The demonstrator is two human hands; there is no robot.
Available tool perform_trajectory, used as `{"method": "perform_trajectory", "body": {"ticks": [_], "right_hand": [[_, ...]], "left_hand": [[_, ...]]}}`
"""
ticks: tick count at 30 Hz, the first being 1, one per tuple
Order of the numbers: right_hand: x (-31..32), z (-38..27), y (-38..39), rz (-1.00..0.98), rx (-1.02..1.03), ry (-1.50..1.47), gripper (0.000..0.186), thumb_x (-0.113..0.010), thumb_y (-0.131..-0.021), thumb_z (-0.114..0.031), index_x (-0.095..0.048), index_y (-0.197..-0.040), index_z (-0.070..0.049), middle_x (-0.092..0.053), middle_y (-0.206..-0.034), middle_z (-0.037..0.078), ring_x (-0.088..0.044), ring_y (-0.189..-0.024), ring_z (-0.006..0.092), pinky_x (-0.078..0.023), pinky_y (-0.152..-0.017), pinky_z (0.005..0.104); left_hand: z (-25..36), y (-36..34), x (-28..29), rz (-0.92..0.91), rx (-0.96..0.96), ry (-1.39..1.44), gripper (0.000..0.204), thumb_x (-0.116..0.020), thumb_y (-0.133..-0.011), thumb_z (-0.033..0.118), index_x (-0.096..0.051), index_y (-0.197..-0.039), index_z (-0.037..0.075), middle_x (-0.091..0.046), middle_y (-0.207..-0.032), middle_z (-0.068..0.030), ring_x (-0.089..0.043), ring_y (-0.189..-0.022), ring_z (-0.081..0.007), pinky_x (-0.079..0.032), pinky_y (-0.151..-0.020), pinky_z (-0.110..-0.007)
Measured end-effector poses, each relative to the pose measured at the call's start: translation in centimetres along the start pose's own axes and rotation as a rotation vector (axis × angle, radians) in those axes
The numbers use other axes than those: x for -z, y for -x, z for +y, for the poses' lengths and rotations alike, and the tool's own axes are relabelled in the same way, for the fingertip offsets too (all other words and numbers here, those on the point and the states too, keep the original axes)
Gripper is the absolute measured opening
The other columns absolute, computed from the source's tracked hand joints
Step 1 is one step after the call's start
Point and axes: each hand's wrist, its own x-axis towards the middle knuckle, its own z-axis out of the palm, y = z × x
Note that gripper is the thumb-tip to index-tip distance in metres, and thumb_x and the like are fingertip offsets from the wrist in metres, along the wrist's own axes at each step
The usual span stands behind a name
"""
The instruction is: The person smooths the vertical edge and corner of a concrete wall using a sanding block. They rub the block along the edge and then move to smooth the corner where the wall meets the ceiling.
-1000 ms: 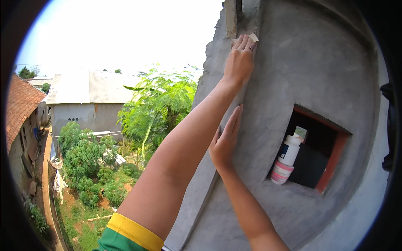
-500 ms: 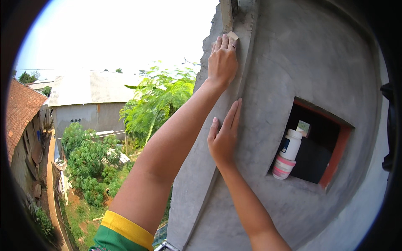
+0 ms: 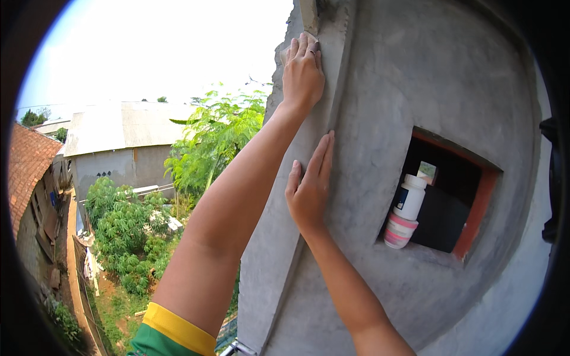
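My left hand (image 3: 301, 77) is high on a narrow raised strip of grey plaster (image 3: 267, 296), its fingers pressed over a beige sheet (image 3: 286, 52) like sandpaper, mostly hidden beneath them. Just above it is an upright concrete post (image 3: 309, 15). Lower down, my right hand (image 3: 310, 184) lies flat against the same strip, fingers stretched out and holding nothing. The broad grey wall (image 3: 445, 83) continues to the right of both hands.
A square opening with a red side (image 3: 478, 213) holds a pink-and-white tub (image 3: 400, 231), a white bottle (image 3: 409, 202) on it and a small box (image 3: 427, 171). Left, beyond the wall's ragged edge, are trees (image 3: 122, 219), tin and tiled roofs (image 3: 32, 160) and a dirt path far below.
My left hand with the beige sheet has moved left and higher in the picture. My right hand has shifted slightly left and up, still flat on the plaster. The view has shifted a little.
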Motion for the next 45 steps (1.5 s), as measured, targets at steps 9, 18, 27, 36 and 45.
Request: {"method": "perform_trajectory", "body": {"ticks": [9, 18, 27, 36, 45], "right_hand": [[0.0, 0.0, -0.1, -0.001, -0.005, -0.031, 0.070, -0.053, -0.108, -0.006, -0.020, -0.165, 0.017, -0.022, -0.171, 0.040, -0.033, -0.157, 0.0536, -0.039, -0.126, 0.0550], [0.1, -0.1, -0.2, 0.004, -0.011, -0.052, 0.070, -0.054, -0.108, -0.005, -0.020, -0.165, 0.017, -0.023, -0.171, 0.040, -0.033, -0.157, 0.0537, -0.039, -0.127, 0.0551], [0.0, 0.4, -0.1, 0.006, -0.023, -0.104, 0.075, -0.055, -0.106, -0.006, -0.018, -0.168, 0.014, -0.021, -0.173, 0.038, -0.029, -0.160, 0.0528, -0.034, -0.129, 0.0539], [1.6, -0.2, 3.1, -0.041, -0.067, -0.284, 0.082, -0.059, -0.100, -0.006, -0.016, -0.168, 0.013, -0.018, -0.174, 0.038, -0.025, -0.161, 0.0540, -0.029, -0.131, 0.0552], [0.9, -0.3, 3.8, -0.016, -0.066, -0.212, 0.082, -0.060, -0.099, -0.005, -0.019, -0.166, 0.016, -0.023, -0.171, 0.041, -0.030, -0.158, 0.0555, -0.034, -0.128, 0.0557]], "left_hand": [[-0.5, 1.8, 1.1, -0.004, -0.003, -0.023, 0.041, -0.051, -0.113, 0.016, -0.065, -0.145, -0.003, -0.053, -0.162, -0.0240, -0.045, -0.153, -0.0483, -0.038, -0.127, -0.052], [-1.0, 4.6, 2.4, -0.045, -0.030, 0.011, 0.040, -0.054, -0.113, 0.016, -0.064, -0.148, -0.001, -0.054, -0.161, -0.0228, -0.042, -0.155, -0.0478, -0.032, -0.131, -0.053], [0.3, 5.6, 3.7, -0.105, 0.004, 0.000, 0.043, -0.051, -0.113, 0.019, -0.064, -0.147, -0.005, -0.055, -0.159, -0.0281, -0.045, -0.151, -0.0533, -0.034, -0.130, -0.055], [1.1, 6.4, 3.6, -0.031, -0.024, -0.118, 0.042, -0.053, -0.111, 0.015, -0.064, -0.145, -0.008, -0.056, -0.158, -0.0283, -0.046, -0.151, -0.0498, -0.037, -0.128, -0.053], [0.1, 4.8, 2.5, -0.026, -0.013, -0.116, 0.041, -0.052, -0.111, 0.013, -0.064, -0.144, -0.009, -0.056, -0.155, -0.0337, -0.048, -0.150, -0.0492, -0.038, -0.128, -0.050]]}}
